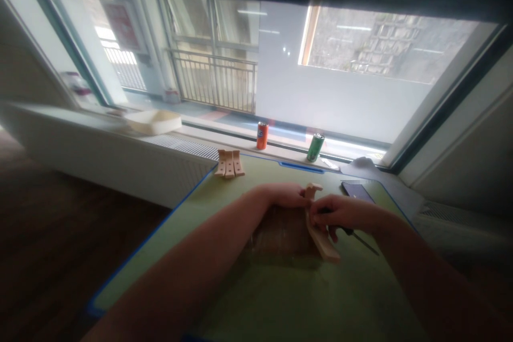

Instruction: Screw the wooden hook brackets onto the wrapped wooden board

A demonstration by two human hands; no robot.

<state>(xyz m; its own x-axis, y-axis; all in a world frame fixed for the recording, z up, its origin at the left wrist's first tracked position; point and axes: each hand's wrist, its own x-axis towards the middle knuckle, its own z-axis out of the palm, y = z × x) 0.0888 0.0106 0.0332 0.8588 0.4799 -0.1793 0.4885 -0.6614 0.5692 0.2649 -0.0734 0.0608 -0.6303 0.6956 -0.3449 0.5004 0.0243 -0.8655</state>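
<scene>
My left hand (290, 195) is closed on the upper part of a curved pale wooden piece (326, 248), which stands against one edge of a brown panel (278, 232). My right hand (342, 211) is closed around a screwdriver (366, 243), whose dark handle shows under the palm and whose thin shaft points down to the right. Its thumb and fingertips meet at the middle of the wooden piece. Whether a small part sits between those fingertips cannot be made out. The panel lies partly beneath my left forearm.
Several similar wooden pieces with holes (229, 164) stand at the table's far left corner. A phone (356, 191) lies beyond my right hand on the green tabletop (272, 299). An orange can (262, 136), a green can (315, 147) and a cream tray (154, 123) are by the window.
</scene>
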